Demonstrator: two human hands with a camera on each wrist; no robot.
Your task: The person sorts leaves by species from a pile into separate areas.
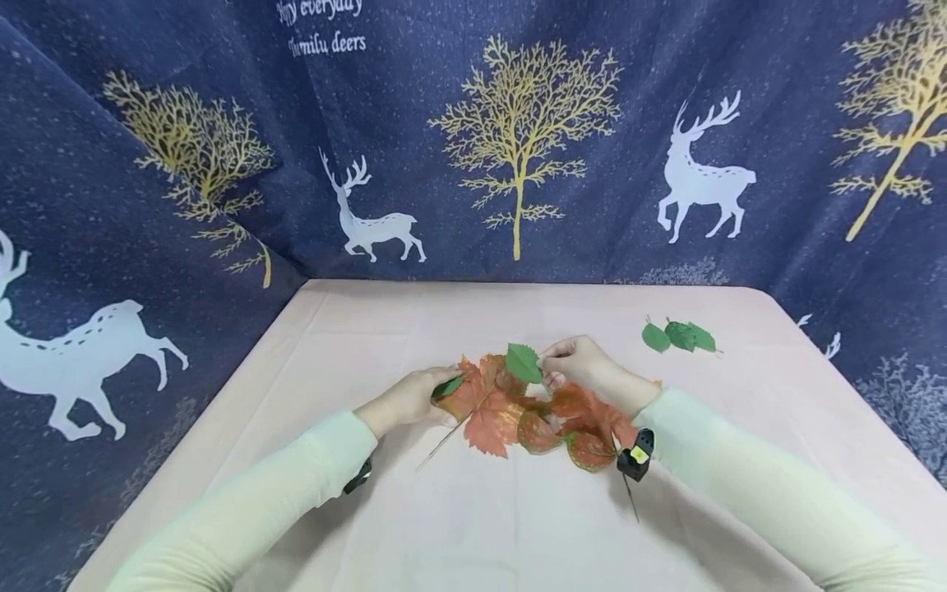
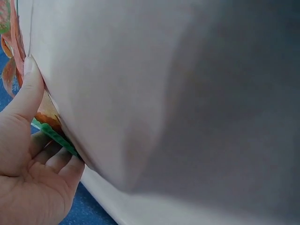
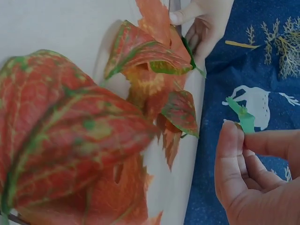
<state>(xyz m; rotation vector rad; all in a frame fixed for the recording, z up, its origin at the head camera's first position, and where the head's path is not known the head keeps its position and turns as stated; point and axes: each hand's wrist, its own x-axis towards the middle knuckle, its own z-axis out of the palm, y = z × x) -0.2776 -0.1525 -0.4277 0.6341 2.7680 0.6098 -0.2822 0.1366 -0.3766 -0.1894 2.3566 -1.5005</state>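
- Stems: two thin bare stalks trailing toward the viewer from the leaf cluster, one below the left hand, one beside the right wrist; advisable to leave both flat on the cloth.
- Leaf spray (image 1: 533,415): artificial red-orange leaves with green edging, lying mid-table between the two hands; best kept pinned while a leaf is worked loose, or the whole bunch would likely lift.
- Left hand (image 1: 410,399): thumb and curled fingers clamp the spray's left end, a dark green leaf (image 1: 447,386) caught in the grip; the hold looks firm.
- Right hand (image 1: 580,362): thumb and forefinger pinch a single green leaf (image 1: 524,363) by its base, held just above the spray; a pull straight along the stalk seems safer than twisting.
- Tablecloth (image 1: 518,526): pale pink, covering the table.
- Three green leaves (image 1: 678,336): lying loose, well apart, at far right of the table.
- Backdrop (image 1: 473,148): navy fabric printed with deer and trees.
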